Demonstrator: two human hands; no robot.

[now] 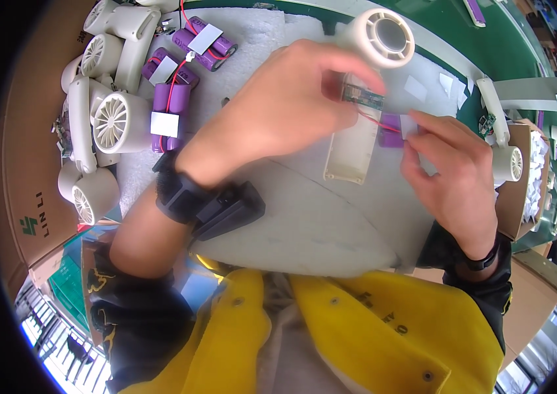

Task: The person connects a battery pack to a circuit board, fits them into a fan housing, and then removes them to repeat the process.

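Note:
A white handheld fan housing point(349, 154) lies on the padded surface in front of me, its round head point(383, 38) at the far end and its hollow handle pointing toward me. My left hand point(285, 98) is closed around the upper handle, fingers by a small green circuit board point(365, 97). A red wire runs from the board to a purple battery pack point(390, 131) right of the handle. My right hand point(452, 164) pinches the pack by a white square pad point(409, 125) with thumb and forefinger. The left palm hides part of the housing.
Several purple battery packs point(172, 98) with white pads and red wires lie at the left. Beyond them are piled white fan housings point(119, 123) against a cardboard box point(29, 151). At the right stand another housing point(507, 163) and a box of white pieces point(533, 177).

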